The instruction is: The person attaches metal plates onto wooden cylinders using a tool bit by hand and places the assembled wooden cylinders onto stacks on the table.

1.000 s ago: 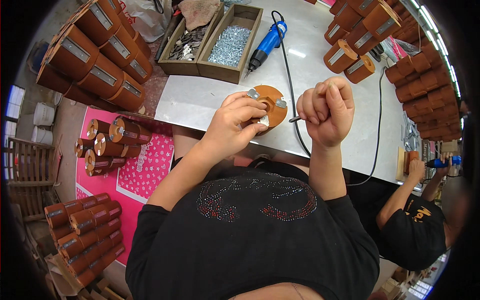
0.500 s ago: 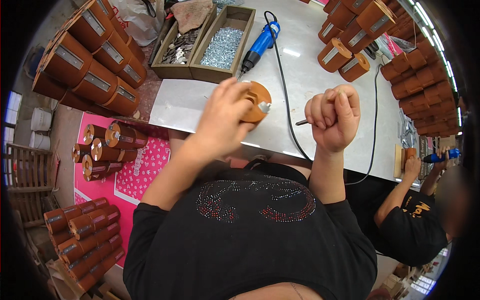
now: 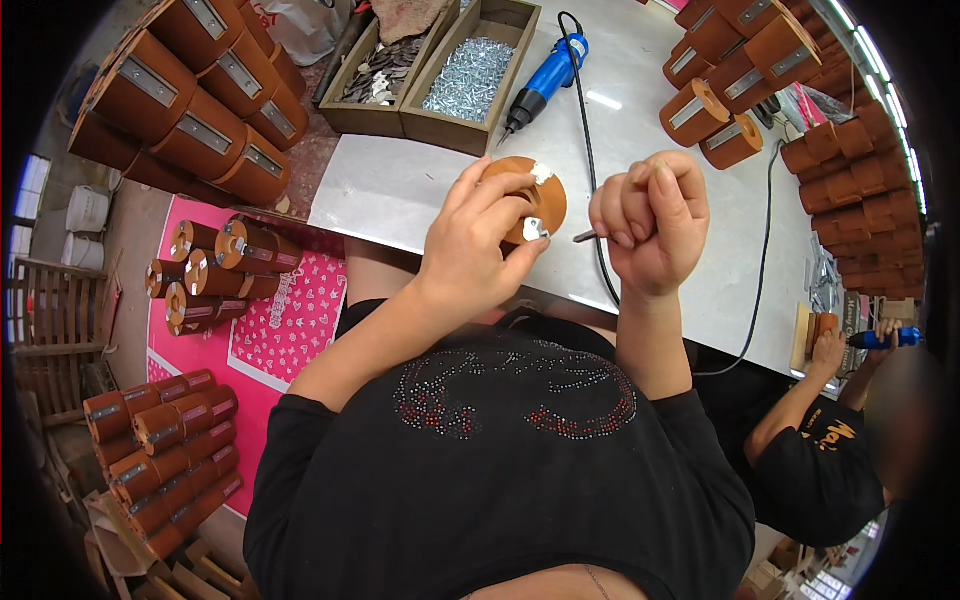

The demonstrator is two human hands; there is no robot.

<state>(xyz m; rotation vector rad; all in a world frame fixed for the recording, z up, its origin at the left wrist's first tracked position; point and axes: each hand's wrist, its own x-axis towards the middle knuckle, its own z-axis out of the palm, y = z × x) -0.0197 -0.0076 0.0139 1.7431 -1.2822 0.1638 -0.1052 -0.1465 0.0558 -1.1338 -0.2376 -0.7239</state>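
Observation:
My left hand grips a round brown wooden piece at the table's near edge, its fingers spread over the end face and into the recess there. Two small whitish metal plates show on that face; one of them, a small plate, lies by my thumb. Just to the right, my right hand is closed in a fist around a slim dark rod-like tool. Its tip points left toward the wooden piece without touching it; the rest is hidden in the fist.
Beyond my hands lies a blue electric screwdriver with a black cord. Wooden trays hold screws and flat metal pieces. Brown wooden cylinders are stacked left and right. A co-worker sits at the right.
My left hand has turned the wooden piece slightly, and a second whitish plate now shows. My right fist with the tool has come closer to it. The whole view has shifted a little.

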